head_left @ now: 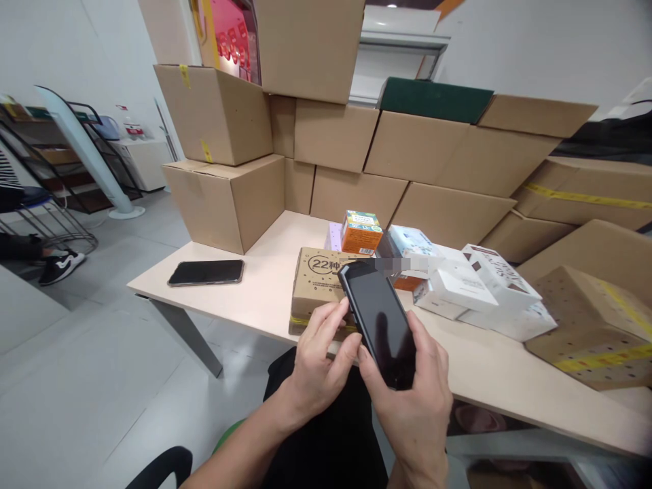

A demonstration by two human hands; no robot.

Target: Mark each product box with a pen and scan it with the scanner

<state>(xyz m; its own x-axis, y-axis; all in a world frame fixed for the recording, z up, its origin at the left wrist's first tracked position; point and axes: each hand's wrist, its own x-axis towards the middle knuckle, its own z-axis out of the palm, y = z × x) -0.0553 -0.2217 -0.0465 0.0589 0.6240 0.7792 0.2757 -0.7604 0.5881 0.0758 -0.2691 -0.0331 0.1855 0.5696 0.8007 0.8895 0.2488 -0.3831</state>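
A thick black smartphone-like handheld device (pixel 382 319) is tilted in front of me, its glossy screen dark and facing up. My right hand (pixel 415 401) is closed around its lower end, thumb on the left edge and fingers along the right. At the device's left side, my left hand (pixel 320 356) has its thumb and fingertips against the edge. Behind the device sits a brown carton printed "22种" (pixel 318 272), partly covered by it and my left fingers. A second phone (pixel 206 272), dark-screened, lies flat on the table to the left.
Small boxes stand on the pale table (pixel 265 238): an orange one (pixel 361 234) and several white ones (pixel 453 288). Stacked cardboard boxes (pixel 336 136) wall the back. A taped carton (pixel 595 326) occupies the right. Another person's shoe (pixel 61 266) shows at far left.
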